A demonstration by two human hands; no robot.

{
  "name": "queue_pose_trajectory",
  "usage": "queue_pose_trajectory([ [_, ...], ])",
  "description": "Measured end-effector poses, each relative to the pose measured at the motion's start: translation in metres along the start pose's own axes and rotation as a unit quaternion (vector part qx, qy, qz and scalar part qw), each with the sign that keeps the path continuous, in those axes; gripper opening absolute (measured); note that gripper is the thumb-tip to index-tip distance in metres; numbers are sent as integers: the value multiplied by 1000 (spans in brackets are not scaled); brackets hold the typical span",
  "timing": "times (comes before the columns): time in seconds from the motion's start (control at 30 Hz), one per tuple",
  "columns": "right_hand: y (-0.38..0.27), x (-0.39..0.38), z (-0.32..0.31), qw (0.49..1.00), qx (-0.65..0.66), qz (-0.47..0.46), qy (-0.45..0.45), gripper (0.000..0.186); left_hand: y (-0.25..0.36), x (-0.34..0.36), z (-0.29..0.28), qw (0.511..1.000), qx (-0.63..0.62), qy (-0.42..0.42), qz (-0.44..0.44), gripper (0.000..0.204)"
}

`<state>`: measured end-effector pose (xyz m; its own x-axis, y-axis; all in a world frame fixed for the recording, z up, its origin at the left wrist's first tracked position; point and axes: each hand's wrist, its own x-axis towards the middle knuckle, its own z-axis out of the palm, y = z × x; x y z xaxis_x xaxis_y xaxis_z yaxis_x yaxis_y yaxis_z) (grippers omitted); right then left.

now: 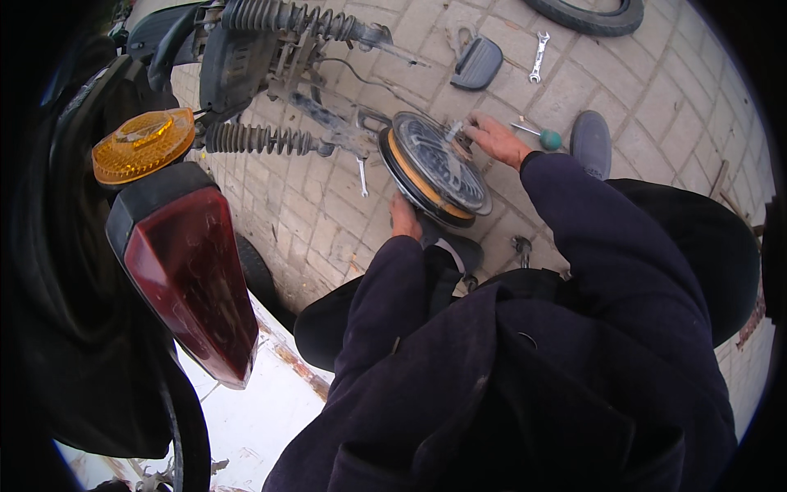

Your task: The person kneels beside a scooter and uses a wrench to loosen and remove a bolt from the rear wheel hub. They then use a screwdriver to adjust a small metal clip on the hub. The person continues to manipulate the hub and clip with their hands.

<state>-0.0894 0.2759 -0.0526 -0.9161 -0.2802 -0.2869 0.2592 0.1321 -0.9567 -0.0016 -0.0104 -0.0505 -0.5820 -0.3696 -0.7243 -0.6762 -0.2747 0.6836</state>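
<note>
A bare wheel [434, 168] without its tyre, with black rim edges, a yellow-orange band between them and a dusty round hub face, stands tilted over the paving in front of me. My left hand [403, 216] grips its lower left edge, some fingers hidden behind the rim. At the far right side, my right hand [497, 140] has its fingers closed around the axle end sticking out of the hub. The wheel sits right beside the scooter's rear arm [332, 125], where a thin cable also runs towards it.
Shock absorbers [266, 140], an orange reflector [146, 146] and a red tail light [190, 275] fill the left. On the paving lie two spanners [539, 57] [363, 176], a green-handled screwdriver [549, 139], a dark pedal-shaped part [477, 64] and a tyre [597, 18].
</note>
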Motion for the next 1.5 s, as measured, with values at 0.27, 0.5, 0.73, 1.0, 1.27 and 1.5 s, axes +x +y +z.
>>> queue_pose_trajectory([
  [0.27,2,4,0,1000,28,2,-11,35,2,-13,5,1000,-24,-4,2,36],
  [0.5,-45,-6,-27,996,63,65,0,34,41,-48,34,997,-62,-30,18,37],
  [0.73,-103,3,-47,993,98,55,30,27,82,-102,67,992,-81,-55,74,40],
  [1.0,-142,35,-61,998,26,25,52,33,108,-99,70,984,-95,-113,101,40],
  [1.27,-132,54,-62,999,6,35,41,40,117,-82,66,981,-109,-107,123,34],
  [1.5,-118,63,-52,996,42,24,71,32,116,-79,71,982,-113,-94,116,33],
])
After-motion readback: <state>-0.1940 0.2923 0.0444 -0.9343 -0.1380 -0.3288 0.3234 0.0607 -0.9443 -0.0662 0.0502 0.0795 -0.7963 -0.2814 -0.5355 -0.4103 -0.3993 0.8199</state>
